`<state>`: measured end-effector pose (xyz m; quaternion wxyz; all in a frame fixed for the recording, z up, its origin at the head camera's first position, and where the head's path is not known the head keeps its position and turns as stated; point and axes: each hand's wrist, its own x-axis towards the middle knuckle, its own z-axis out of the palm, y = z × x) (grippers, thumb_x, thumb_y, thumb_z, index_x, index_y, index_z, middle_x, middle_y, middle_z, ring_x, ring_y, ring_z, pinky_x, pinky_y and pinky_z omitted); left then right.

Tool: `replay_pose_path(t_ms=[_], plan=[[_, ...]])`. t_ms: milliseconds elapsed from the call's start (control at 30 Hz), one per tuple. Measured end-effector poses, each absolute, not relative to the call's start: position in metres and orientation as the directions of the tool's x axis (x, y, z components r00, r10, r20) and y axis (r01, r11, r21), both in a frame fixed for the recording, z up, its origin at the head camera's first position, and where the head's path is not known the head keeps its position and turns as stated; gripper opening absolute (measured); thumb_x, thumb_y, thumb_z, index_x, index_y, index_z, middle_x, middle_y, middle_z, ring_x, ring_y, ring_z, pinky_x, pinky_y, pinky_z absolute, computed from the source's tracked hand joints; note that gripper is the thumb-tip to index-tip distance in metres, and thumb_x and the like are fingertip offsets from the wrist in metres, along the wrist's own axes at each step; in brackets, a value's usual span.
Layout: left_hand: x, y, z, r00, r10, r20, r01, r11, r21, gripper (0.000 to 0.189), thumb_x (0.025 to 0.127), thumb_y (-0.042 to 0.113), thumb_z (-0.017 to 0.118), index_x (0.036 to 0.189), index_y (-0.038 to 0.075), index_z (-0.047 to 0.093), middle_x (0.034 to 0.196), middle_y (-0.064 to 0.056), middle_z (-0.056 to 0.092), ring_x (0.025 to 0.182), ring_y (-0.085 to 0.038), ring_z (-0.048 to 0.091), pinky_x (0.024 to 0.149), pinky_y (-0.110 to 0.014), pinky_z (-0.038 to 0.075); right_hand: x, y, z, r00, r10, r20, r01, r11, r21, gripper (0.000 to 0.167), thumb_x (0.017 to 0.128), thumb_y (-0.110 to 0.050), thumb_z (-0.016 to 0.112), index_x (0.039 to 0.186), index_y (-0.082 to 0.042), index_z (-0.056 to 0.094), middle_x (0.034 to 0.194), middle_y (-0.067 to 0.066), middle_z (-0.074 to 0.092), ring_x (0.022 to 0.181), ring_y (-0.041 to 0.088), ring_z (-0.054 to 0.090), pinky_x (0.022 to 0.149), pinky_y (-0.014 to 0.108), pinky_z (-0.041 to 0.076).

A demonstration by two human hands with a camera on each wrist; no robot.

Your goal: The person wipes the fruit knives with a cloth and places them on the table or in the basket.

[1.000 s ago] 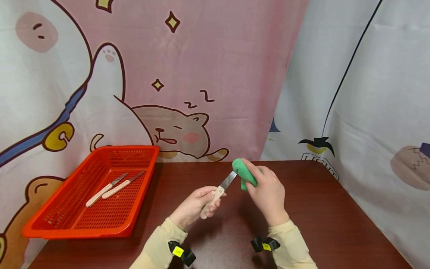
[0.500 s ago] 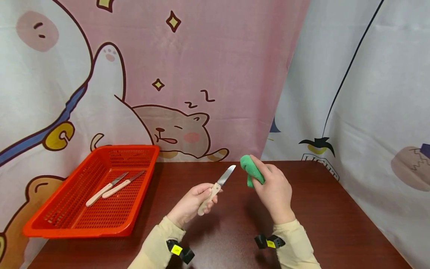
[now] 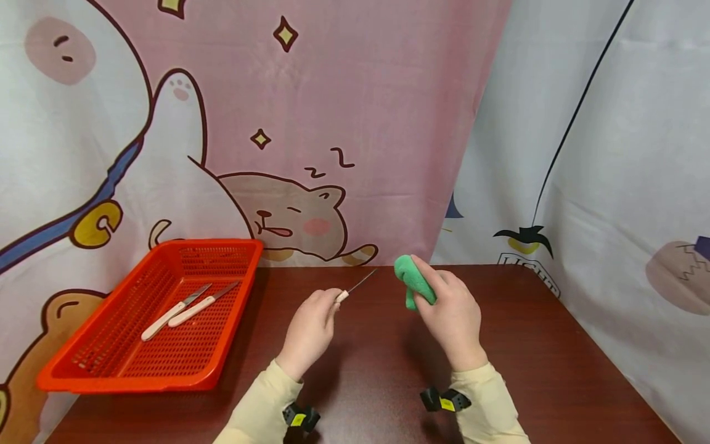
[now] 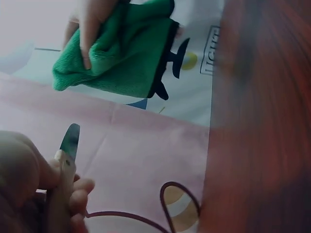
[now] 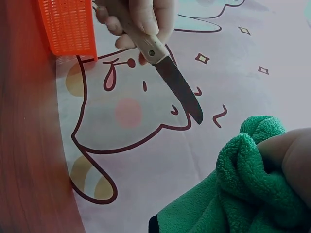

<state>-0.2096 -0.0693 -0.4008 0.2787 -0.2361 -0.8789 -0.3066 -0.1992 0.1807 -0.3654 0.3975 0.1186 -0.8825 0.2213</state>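
Observation:
My left hand (image 3: 308, 330) grips a small knife (image 3: 342, 296) by its cream handle, blade out and tilted up to the right. The head view catches the blade nearly edge-on; the right wrist view shows its dark flat side and the pivot in the handle (image 5: 151, 52). Most of the handle is hidden by the hand in the head view. To the right, my right hand (image 3: 452, 314) pinches a bunched green cloth (image 3: 413, 280), a fluffy towel with a dark edge in the left wrist view. A gap separates cloth and blade tip. Both hands are above the table.
An orange-red plastic basket (image 3: 213, 370) stands on the left of the dark brown table (image 3: 377, 394). Inside lie two more knives with pale handles, one knife (image 3: 166, 320) beside another knife (image 3: 191, 312). Behind the table hangs a printed pink curtain (image 3: 388, 123).
The cloth has come off the blade tip and moved right with my right hand. My left hand has moved slightly left and turned over, bringing the blade edge-on.

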Motion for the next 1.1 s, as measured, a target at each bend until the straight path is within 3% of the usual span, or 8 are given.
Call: replay_pose_path(t_ms=[200, 400, 667, 1100], plan=[[-0.209, -0.071, -0.400, -0.563, 0.251, 0.787, 0.555, 0.821, 0.136, 0.026, 0.086, 0.000, 0.072, 0.110, 0.003, 0.065, 0.087, -0.011, 0.062, 0.072, -0.028, 0.059, 0.059, -0.039, 0.052, -0.197, 0.176, -0.364, -0.632, -0.048, 0.774, -0.415, 0.864, -0.285, 0.063, 0.077, -0.008, 0.079, 0.135, -0.027, 0.062, 0.103, 0.010, 0.067, 0.088, 0.028, 0.063, 0.057, 0.045, 0.051], [-0.210, -0.070, -0.399, -0.480, 0.248, 0.842, 0.523, 0.851, 0.047, 0.028, 0.085, -0.001, 0.070, 0.112, 0.000, 0.065, 0.091, -0.013, 0.063, 0.071, -0.030, 0.058, 0.056, -0.040, 0.048, -0.194, 0.170, -0.363, -0.608, -0.072, 0.791, -0.440, 0.860, -0.259, 0.064, 0.076, -0.007, 0.078, 0.135, -0.027, 0.063, 0.100, 0.009, 0.067, 0.085, 0.028, 0.063, 0.055, 0.044, 0.050], [-0.206, -0.065, -0.400, -0.423, 0.214, 0.880, 0.502, 0.865, 0.031, 0.027, 0.087, -0.001, 0.067, 0.113, 0.000, 0.066, 0.094, -0.013, 0.063, 0.073, -0.030, 0.058, 0.055, -0.040, 0.046, -0.189, 0.152, -0.367, -0.595, -0.144, 0.791, -0.485, 0.849, -0.210, 0.066, 0.075, -0.010, 0.080, 0.136, -0.027, 0.062, 0.098, 0.008, 0.067, 0.080, 0.027, 0.062, 0.049, 0.038, 0.049], [-0.200, -0.053, -0.407, -0.394, 0.229, 0.890, 0.525, 0.851, 0.013, 0.035, 0.077, -0.006, 0.072, 0.112, 0.000, 0.067, 0.093, -0.012, 0.062, 0.074, -0.028, 0.059, 0.057, -0.039, 0.048, -0.184, 0.124, -0.382, -0.561, -0.231, 0.795, -0.522, 0.844, -0.124, 0.069, 0.069, -0.011, 0.086, 0.133, -0.025, 0.064, 0.094, 0.007, 0.066, 0.080, 0.026, 0.064, 0.048, 0.038, 0.051]])
